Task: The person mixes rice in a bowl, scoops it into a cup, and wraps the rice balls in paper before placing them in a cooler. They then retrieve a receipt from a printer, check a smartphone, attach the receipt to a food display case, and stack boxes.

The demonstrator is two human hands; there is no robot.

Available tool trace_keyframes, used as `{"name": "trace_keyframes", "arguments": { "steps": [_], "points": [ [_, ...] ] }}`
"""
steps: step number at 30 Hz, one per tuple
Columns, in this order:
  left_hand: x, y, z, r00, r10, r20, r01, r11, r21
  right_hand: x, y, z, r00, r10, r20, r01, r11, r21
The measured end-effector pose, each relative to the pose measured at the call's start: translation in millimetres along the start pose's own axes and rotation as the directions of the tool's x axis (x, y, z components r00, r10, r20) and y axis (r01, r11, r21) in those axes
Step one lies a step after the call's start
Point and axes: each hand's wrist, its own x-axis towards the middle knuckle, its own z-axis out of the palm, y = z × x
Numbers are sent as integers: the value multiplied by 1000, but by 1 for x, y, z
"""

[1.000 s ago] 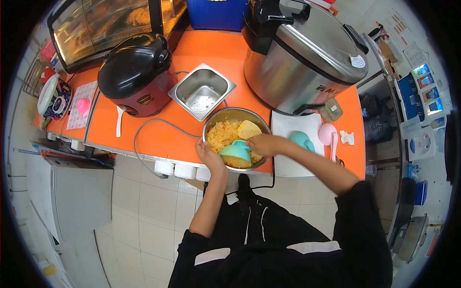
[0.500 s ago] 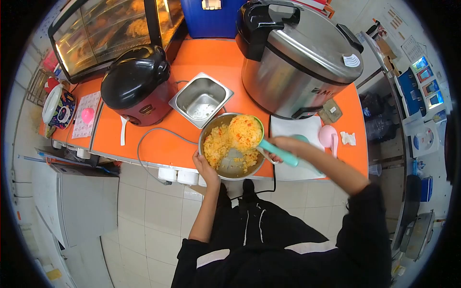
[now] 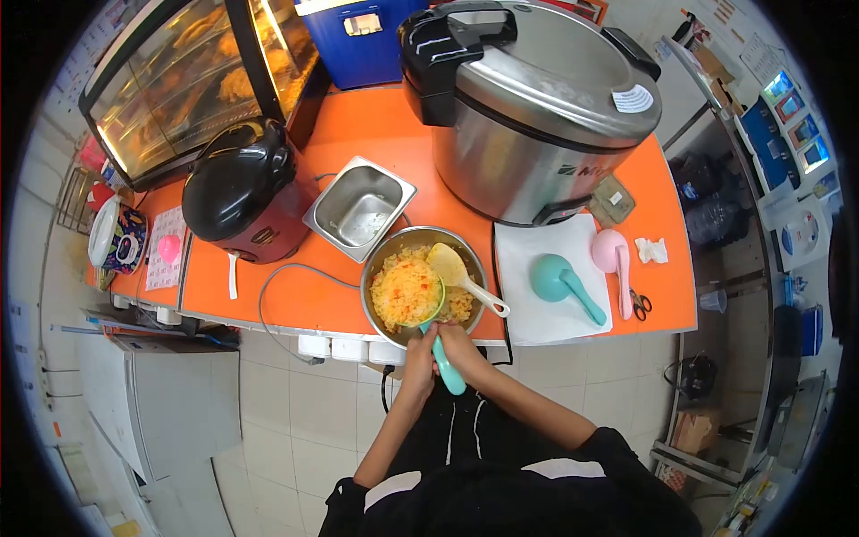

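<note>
A round metal bowl (image 3: 369, 304) of yellow rice stands at the orange table's front edge. Over its left part is a green-rimmed scoop heaped with rice (image 3: 407, 292), its turquoise handle (image 3: 450, 374) pointing toward me. My left hand (image 3: 419, 360) and my right hand (image 3: 458, 349) meet at the neck of this handle, both closed on it; some fingers are hidden. A cream rice paddle (image 3: 479, 293) leans in the bowl, its handle over the right rim. Right of the bowl, a turquoise scoop (image 3: 557, 277) lies face down on a white sheet (image 3: 528, 318).
Behind the bowl sits a square metal pan (image 3: 358, 210). A red-and-black cooker (image 3: 255, 201) is at the left, a large steel cooker (image 3: 537, 125) at the back. Right of the sheet are a pink scoop (image 3: 608, 251), scissors (image 3: 640, 305) and a crumpled tissue (image 3: 651, 251).
The heaped scoop has swung round, its handle now toward me instead of right. My left hand has left the bowl's rim and joined my right hand at the handle. The paddle now rests in the bowl.
</note>
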Motion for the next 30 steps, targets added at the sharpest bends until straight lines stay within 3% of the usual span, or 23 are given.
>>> {"name": "trace_keyframes", "arguments": {
  "steps": [2,5,6,7,8,10,11,13,14,16,20,22,23,24,25,26,27,30],
  "points": [
    [0,7,6,998,50,-46,-50,999,-1,7,4,-3,999,45,-4,-45,999,28],
    [7,10,2,999,23,31,-25,998,62,12,8,-8,996,-79,31,81,994,-70],
    [12,9,6,996,90,12,-90,995,-47,10,5,-11,955,-292,42,284,870,-402],
    [14,9,8,988,154,-15,-154,976,-155,6,1,-14,873,-472,124,422,603,-677],
    [14,10,6,988,153,-11,-153,976,-154,1,-4,-21,873,-473,121,421,603,-678],
    [10,17,-8,997,79,2,-78,987,-137,-25,-51,-28,890,-455,-24,164,367,-916],
    [14,14,-20,996,51,69,-43,992,-115,-14,-51,-36,890,-456,-20,165,364,-917],
    [10,14,-25,991,19,132,8,980,-201,22,-34,-53,546,-819,175,168,-97,-981],
    [9,16,-25,980,-4,198,60,958,-279,33,-28,-55,542,-822,176,170,-98,-981],
    [3,24,-21,991,-36,129,67,967,-245,51,-23,-53,601,-740,303,-74,-428,-901],
    [-9,33,-25,980,-7,199,50,976,-211,59,-30,-58,646,-712,276,-103,-440,-892],
    [-11,35,-27,976,-12,217,61,974,-220,34,-52,-66,813,-558,169,59,-210,-976],
    [-10,34,-31,968,-10,250,60,979,-195,32,-59,-80,878,-433,204,170,-116,-978],
    [-10,34,-34,959,-10,284,61,983,-171,26,-64,-87,878,-432,206,171,-119,-978],
    [-10,35,-35,959,-5,285,58,983,-177,18,-71,-92,969,-225,99,184,395,-900],
    [-11,37,-35,957,-29,288,71,988,-136,11,-80,-94,994,24,106,45,797,-603],
    [-13,37,-35,955,-57,290,87,992,-93,4,-88,-93,946,187,263,-100,944,-313],
    [-11,34,-34,948,-108,300,120,993,-23,5,-79,-77,951,124,284,-42,960,-277]
  ]
}}
